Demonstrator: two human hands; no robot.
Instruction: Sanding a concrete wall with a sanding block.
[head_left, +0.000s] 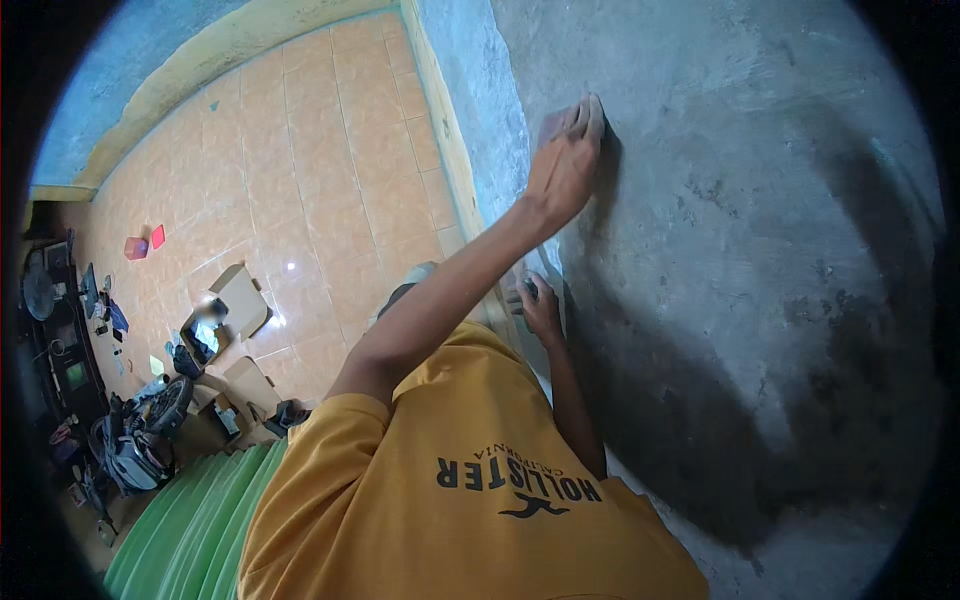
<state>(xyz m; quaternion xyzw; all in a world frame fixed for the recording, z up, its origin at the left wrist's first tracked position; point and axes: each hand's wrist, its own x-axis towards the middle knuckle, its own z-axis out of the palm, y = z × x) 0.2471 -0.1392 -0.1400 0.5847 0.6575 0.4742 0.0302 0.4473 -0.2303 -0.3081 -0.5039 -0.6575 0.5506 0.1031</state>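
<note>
My left hand (566, 165) is pressed to the grey plastered wall (697, 255), its fingers over a flat reddish-purple piece (553, 127), perhaps sandpaper. That piece lies near the border between grey plaster and a strip of light blue paint (491, 97). Lower and closer to my body, my right hand (541, 304) has its fingers curled around a small dark object (531, 287), too small to identify. Shadows of my arms and body fall across the wall.
Orange floor tiles (322, 150) extend left of the wall. Open cardboard boxes (241, 300), a red container (136, 248), a motorcycle (161, 409) and a dark shelf unit (71, 337) stand on the left. Green corrugated material (202, 517) is at lower left.
</note>
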